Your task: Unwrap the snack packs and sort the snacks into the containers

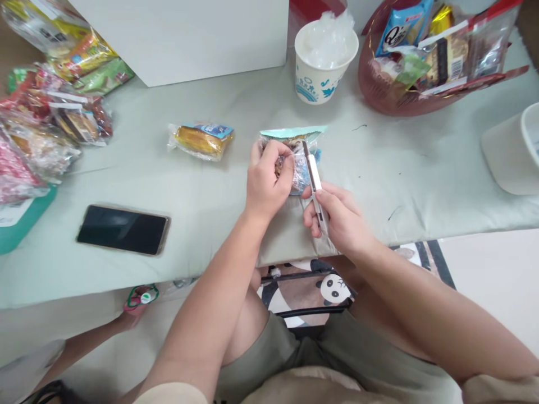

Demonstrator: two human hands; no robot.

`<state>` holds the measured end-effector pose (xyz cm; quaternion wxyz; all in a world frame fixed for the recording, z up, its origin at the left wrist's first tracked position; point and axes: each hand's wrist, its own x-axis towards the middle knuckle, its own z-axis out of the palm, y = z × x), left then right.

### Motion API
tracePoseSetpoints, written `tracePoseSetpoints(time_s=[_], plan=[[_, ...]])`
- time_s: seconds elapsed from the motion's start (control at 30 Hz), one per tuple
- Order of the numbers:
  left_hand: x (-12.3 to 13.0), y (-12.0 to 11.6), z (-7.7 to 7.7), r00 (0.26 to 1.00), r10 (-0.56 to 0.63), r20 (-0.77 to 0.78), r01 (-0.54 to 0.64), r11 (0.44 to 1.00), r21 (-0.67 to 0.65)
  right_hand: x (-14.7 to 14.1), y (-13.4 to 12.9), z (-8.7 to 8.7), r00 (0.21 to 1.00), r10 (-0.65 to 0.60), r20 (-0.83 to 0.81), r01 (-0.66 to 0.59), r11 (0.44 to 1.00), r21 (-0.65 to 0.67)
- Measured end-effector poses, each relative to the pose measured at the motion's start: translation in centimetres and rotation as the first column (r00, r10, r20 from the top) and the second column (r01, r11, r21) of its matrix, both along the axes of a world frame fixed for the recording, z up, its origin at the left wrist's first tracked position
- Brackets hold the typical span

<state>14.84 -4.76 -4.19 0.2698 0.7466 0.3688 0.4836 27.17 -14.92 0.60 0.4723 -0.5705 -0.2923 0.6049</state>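
head view: a snack packet (300, 173), clear with blue print and a pale green sealed edge, is laid on the cloth-covered table (202, 202), near its front edge and straight ahead of the wearer. its near left part is pinched between the thumb and fingers of the left hand (269, 178). in the right hand (340, 216) a cutter knife (315, 177) is grasped, its white handle wrapped by curled fingers and steadied by the thumb, its blade pointed away from the body, over the packet. whether the plastic is touched by the blade cannot be told.

the step in hand is judged to be the slitting of the wrapper. for the next move, the plastic should be kept taut, the blade drawn lightly along it, and the left fingertips kept clear of the edge.

farther out, a yellow wrapped snack (197, 140) is left lying to the left, with a phone (123, 229) nearer the table edge. beyond the packet, a paper cup (314, 81) is stuffed with crumpled clear plastic (330, 39). more packets are held in a red bowl (373, 87) at the far right, and others are heaped at the far left (80, 119).
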Motion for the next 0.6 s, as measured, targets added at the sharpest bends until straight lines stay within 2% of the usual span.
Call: tracePoseSetpoints(time_s=[0.2, 0.6], plan=[[-0.02, -0.13, -0.18, 1.000, 0.006, 0.030, -0.005, 1.000, -0.031, -0.46, 0.44, 0.02, 0.999, 0.039, 0.033, -0.035, 0.993, -0.115], [-0.21, 0.53, -0.73, 0.992, 0.093, 0.080, -0.088, 0.994, -0.063, -0.92, -0.05, -0.71, 0.989, 0.134, 0.063, -0.126, 0.984, -0.127]])
